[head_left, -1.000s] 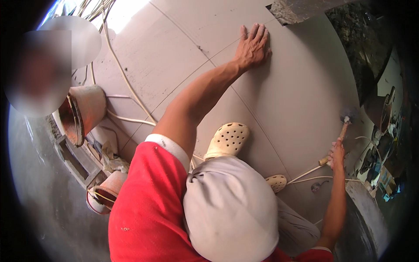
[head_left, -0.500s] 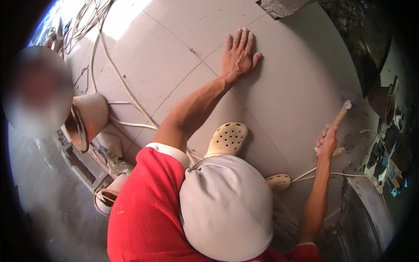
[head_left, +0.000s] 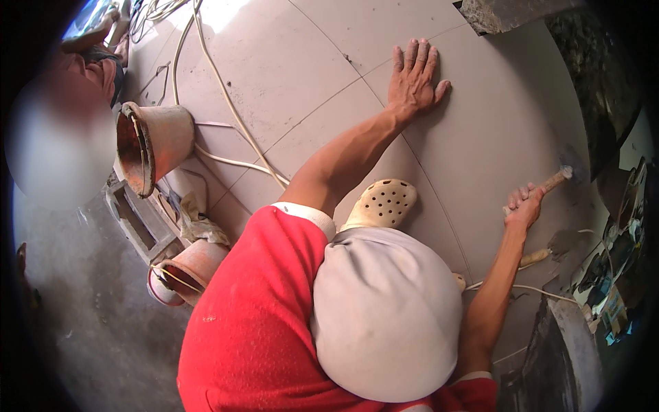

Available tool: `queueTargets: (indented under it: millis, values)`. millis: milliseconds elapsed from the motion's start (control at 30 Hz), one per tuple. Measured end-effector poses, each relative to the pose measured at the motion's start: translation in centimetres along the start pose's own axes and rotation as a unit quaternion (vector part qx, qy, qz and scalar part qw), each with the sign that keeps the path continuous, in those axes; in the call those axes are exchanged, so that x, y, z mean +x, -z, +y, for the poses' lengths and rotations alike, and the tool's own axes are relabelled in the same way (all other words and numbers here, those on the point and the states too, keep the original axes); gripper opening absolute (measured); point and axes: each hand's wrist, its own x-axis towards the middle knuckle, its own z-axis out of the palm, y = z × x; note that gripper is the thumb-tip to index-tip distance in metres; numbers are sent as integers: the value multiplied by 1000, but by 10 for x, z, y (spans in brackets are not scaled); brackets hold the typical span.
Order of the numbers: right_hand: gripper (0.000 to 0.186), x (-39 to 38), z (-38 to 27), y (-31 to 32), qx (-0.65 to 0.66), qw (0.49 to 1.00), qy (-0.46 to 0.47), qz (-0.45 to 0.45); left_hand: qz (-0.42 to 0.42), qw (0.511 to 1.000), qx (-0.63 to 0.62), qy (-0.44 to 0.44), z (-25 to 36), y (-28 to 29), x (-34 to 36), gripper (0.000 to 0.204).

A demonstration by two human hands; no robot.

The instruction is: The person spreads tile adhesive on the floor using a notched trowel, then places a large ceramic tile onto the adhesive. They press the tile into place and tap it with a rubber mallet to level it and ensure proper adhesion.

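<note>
My left hand (head_left: 415, 86) lies flat on a large pale tile (head_left: 501, 117), fingers spread, just right of a tile joint. At the right, my right hand (head_left: 525, 206) is closed round the wooden handle of what looks like a mallet (head_left: 555, 180). A dark smear at the handle's far end hides the shape of its head, near the tile's right edge. Another wooden-handled tool (head_left: 535, 257) lies below that hand; its working end is unclear. Rounded grey cloth (head_left: 388, 312), apparently over my knee, fills the lower middle, with a cream clog (head_left: 384, 202) beyond it.
At left stand a stained bucket (head_left: 161, 141), a second tipped container (head_left: 199, 268) and a grey block-like frame (head_left: 137, 220). Pale cables (head_left: 230, 103) cross the tiles. Another person (head_left: 96, 69) is at far left. A broken slab (head_left: 508, 14) juts in at the top; debris (head_left: 618, 275) lies right.
The view has shifted, so the scene sits further right. My right hand has moved away from the lying wooden handle and the mallet handle is tilted flatter. My left hand stays on the tile.
</note>
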Motion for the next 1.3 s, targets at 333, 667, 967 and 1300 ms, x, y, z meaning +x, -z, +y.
queueTargets:
  millis: [333, 667, 967, 1300]
  values:
    - [51, 15, -17, 26, -94, 991, -32, 91, -23, 999, 21, -19, -1, 12, 17, 98]
    - [49, -22, -52, 173, -358, 931, -29, -63, -305, 887, -81, -338, 71, 39, -98, 127]
    - [60, -60, -49, 239, -577, 812, 34, -73, -311, 887, -84, -330, 89, 23, -97, 127]
    - [55, -50, 48, 251, -529, 809, 239, -90, -264, 882, -49, -388, 90, 25, -96, 131]
